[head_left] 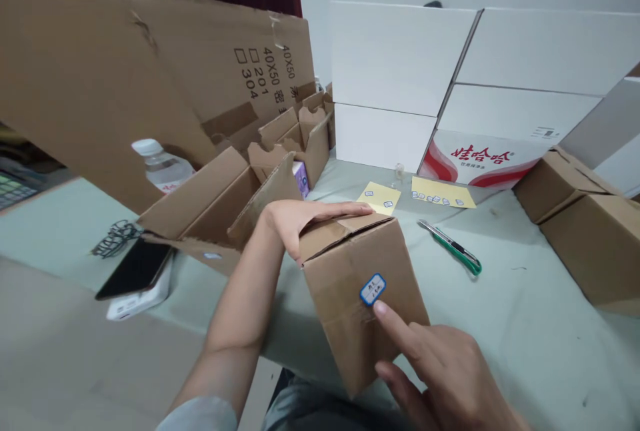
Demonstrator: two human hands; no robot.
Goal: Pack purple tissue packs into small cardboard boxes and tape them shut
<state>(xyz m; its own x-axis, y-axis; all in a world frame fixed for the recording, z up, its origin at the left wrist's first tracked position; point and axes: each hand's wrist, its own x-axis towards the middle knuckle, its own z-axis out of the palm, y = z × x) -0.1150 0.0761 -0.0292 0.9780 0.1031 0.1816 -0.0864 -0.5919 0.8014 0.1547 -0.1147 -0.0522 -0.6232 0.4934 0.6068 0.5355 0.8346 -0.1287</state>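
A small closed cardboard box (350, 317) is tilted toward me at the table's near edge. A blue-bordered white sticker (373, 289) with handwriting is on its facing side. My left hand (320, 217) is wrapped over the box's left and far top edge and steadies it; some of its fingers are hidden behind the box. My right hand (440, 364) has its index finger stretched out, the tip at the sticker's lower edge. The thumb of that hand is apart from the index finger, near the box's right side, and nothing is held there.
Right of the box lies a green utility knife (453, 247). Two yellow sheets (443, 192) with stickers lie behind. Open cardboard boxes (220, 204), a plastic bottle (163, 167) and a phone (137, 264) are at left. More brown boxes (590, 237) stand at right, before white cartons (390, 57).
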